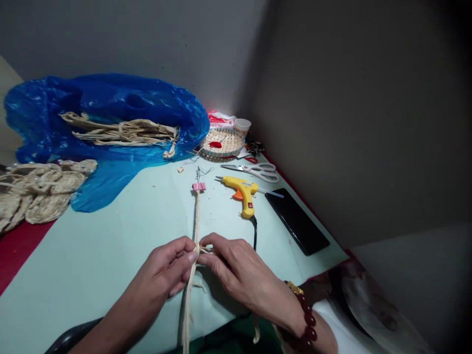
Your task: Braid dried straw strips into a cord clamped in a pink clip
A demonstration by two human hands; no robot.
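The left hand (165, 268) pinched a pale, narrow braid (197, 216) between thumb and fingertips, while the right hand (241, 268), facing it, curled its thumb and index finger around a loose strand (208, 250) at the braid's right side. The braid ran from a pink binder clip (198, 187) at its far end, down the middle of a pale green table covering (140, 211), to the two hands; unbraided lengths (188, 307) trailed on toward the near edge. A bracelet of dark red beads (309, 319) circled the right wrist.

To the right of the braid, a yellow glue gun (241, 186) lay on its side, nozzle pointing left, its clear stick (273, 193) reaching over a black phone (297, 221). White-handled scissors (258, 170) lay just beyond the gun. Farther back stood a shallow woven basket (236, 147) with a small red item (215, 144) inside, near a white cup (242, 125). At far left, a blue plastic bag (110, 88) spread beneath and behind a tied bundle of dried fibre (125, 132); on the left, nearer, woven pieces (47, 189) sat piled together.
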